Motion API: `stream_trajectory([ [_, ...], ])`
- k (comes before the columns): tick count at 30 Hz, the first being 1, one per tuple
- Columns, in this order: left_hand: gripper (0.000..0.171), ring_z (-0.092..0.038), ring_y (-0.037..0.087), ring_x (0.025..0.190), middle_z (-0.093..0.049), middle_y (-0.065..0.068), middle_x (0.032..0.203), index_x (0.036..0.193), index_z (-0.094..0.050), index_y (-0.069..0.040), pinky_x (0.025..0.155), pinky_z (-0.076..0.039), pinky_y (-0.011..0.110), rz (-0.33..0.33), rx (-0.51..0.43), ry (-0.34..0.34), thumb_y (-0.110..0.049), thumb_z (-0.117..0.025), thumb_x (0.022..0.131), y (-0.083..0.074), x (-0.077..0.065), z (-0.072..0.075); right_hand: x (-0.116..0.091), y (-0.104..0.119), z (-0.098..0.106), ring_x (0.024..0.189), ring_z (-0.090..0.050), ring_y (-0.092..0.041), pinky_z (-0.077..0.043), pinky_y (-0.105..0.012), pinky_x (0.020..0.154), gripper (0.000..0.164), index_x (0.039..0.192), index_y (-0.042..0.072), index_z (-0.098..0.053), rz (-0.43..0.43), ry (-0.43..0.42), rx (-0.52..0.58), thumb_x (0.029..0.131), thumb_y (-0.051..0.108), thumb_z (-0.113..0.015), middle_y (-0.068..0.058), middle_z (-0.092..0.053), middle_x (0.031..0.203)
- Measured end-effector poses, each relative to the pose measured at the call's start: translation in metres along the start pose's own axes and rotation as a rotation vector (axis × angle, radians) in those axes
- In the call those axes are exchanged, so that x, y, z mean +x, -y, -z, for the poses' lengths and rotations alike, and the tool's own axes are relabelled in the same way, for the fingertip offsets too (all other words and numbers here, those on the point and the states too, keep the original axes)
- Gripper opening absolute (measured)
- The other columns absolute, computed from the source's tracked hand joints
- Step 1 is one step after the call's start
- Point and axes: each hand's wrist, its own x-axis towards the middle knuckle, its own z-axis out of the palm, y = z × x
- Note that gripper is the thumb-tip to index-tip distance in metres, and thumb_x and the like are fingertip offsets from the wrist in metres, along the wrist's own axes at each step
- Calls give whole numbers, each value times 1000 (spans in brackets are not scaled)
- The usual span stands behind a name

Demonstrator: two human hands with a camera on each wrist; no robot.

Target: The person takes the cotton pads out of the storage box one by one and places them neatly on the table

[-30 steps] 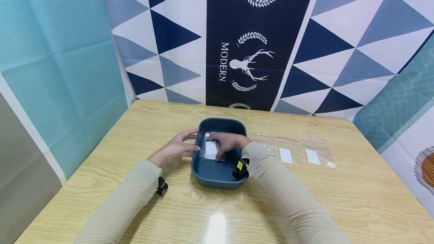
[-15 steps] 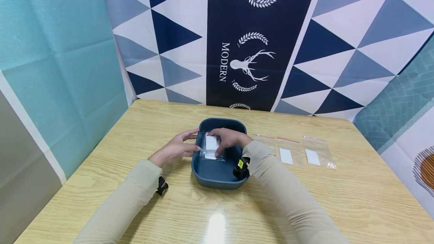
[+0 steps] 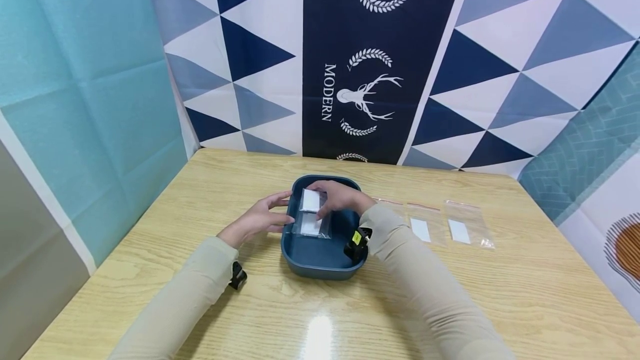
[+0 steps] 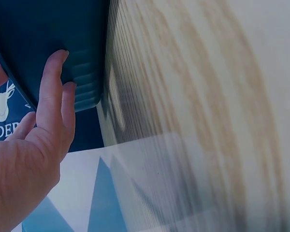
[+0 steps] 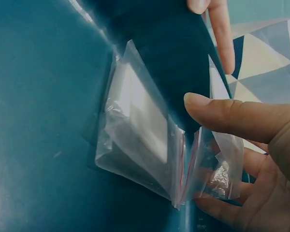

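Note:
A dark blue plastic basin [image 3: 322,272] stands on the table. My left hand [image 3: 256,218] holds its left wall, with the thumb at the rim; in the left wrist view, fingers [image 4: 53,92] lie along the outside. Inside the basin, my right hand [image 3: 342,198] pinches a small clear zip bag [image 3: 310,200] with a white card in it, near the far left wall. Just nearer, another zip bag [image 3: 310,225] with a white card lies on the basin floor. In the right wrist view the red-lined seals of the held bag [image 5: 224,169] and the lying bag [image 5: 140,121] meet.
On the wooden table [image 3: 400,299], right of the basin, lie flat zip bags with white cards: a right one [image 3: 460,230], a middle one [image 3: 421,229], and a third partly behind the right wrist. A patterned cloth [image 3: 270,71] hangs behind the table.
My right hand has moved the held zip bag toward the basin's far side, off the other bag, which now shows separately below it. The left hand has stayed at the basin wall.

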Motion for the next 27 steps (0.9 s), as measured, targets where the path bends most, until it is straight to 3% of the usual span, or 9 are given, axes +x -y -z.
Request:
stream_trajectory([
  [10,70,-60,28,101,-35,14,141,144,-36,-21,80,-54,39,-6,-17,16,-1,-67,84,-1,-1,1,-4,7,9,107,-45,-23,-37,-39,95,69,133,15,-49,-22,-55,24,72,11,-81,-6,-51,127],
  [27,70,-59,28,102,-34,15,141,144,-36,-20,80,-54,39,-7,-1,9,-1,-67,84,-1,0,0,-27,13,22,104,-47,-26,-40,-40,92,73,138,14,-43,59,-131,87,74,7,-78,-8,-49,129],
])
